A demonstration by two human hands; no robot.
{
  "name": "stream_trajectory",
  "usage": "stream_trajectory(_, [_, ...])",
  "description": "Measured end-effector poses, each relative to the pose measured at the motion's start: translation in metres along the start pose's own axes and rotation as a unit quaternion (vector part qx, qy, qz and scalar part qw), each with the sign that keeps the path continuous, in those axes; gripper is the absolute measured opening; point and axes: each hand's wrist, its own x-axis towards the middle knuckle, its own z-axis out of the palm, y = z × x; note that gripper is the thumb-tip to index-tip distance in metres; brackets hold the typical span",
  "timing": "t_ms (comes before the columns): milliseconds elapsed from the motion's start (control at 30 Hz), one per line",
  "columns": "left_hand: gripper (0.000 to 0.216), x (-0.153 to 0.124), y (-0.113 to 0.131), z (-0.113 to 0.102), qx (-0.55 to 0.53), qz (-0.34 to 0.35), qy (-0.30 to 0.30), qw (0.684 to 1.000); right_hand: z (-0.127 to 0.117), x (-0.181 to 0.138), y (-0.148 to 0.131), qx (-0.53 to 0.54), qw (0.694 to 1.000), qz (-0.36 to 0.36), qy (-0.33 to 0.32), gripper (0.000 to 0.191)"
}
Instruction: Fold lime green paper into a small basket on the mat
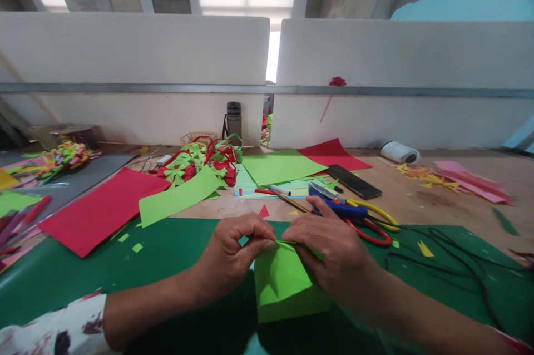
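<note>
A folded piece of light green paper lies on the dark green cutting mat in front of me. My left hand pinches its top edge with fingers curled closed. My right hand presses and pinches the same top edge from the right, its fingers closed on the fold. The two hands almost touch above the paper.
Red paper sheet and a green strip lie to the left. Paper bows, a dark bottle, more green and red sheets, a phone, scissors, pens and a tape roll sit beyond. White partitions stand behind.
</note>
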Motion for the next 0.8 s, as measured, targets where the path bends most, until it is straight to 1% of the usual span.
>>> stream_trajectory(133, [0.009, 0.000, -0.002, 0.001, 0.012, -0.003, -0.006, 1.000, 0.000, 0.000, -0.002, -0.001, 1.000, -0.004, -0.006, 0.018])
stream_trajectory(333, [0.009, 0.000, -0.002, 0.001, -0.008, 0.014, -0.013, 1.000, -0.002, -0.001, -0.001, 0.020, 1.000, 0.002, -0.022, 0.017])
stream_trajectory(400, [0.009, 0.000, -0.001, 0.001, -0.008, 0.013, -0.011, 1.000, -0.004, -0.001, 0.000, 0.038, 0.999, 0.011, -0.038, 0.016])
stream_trajectory(467, [0.009, 0.001, -0.001, 0.001, -0.006, 0.007, -0.009, 1.000, -0.008, 0.000, 0.000, 0.062, 0.995, 0.039, -0.068, 0.016])
stream_trajectory(533, [0.010, 0.001, 0.000, 0.001, -0.006, -0.001, -0.009, 1.000, -0.012, 0.002, -0.002, 0.086, 0.988, 0.086, -0.096, 0.016])
stream_trajectory(600, [0.011, 0.000, 0.001, 0.001, -0.009, -0.014, -0.012, 1.000, -0.015, 0.004, -0.005, 0.100, 0.981, 0.125, -0.108, 0.016])
stream_trajectory(700, [0.012, -0.001, 0.000, 0.002, -0.023, -0.039, -0.018, 0.999, -0.018, 0.007, -0.009, 0.100, 0.978, 0.140, -0.116, 0.017])
stream_trajectory(800, [0.013, -0.001, -0.001, 0.002, -0.050, -0.064, -0.024, 0.996, -0.019, 0.009, -0.011, 0.091, 0.978, 0.154, -0.110, 0.015])
